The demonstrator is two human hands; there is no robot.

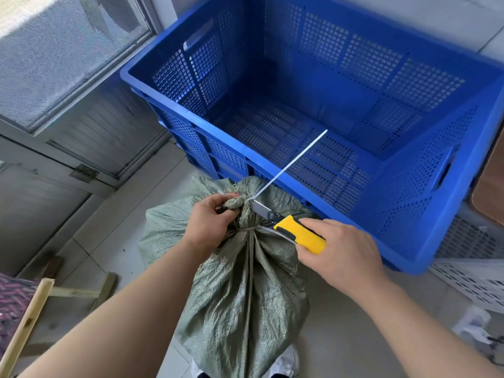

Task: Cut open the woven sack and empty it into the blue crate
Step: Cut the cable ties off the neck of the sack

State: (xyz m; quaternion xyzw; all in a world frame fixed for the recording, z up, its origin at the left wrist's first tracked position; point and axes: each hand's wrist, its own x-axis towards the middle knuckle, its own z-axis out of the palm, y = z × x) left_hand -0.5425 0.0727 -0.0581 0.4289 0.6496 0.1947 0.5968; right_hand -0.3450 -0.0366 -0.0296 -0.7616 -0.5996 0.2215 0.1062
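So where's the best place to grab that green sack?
By the bunched neck of the woven sack, next to the cable tie, coming from the left as the left hand does. The gathered fabric makes a narrow handle there, and the utility knife in the right hand works from the right.

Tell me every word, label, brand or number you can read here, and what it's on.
None: there is no readable text anywhere in this view.
The crate, the sack and the knife show no print, label or number.
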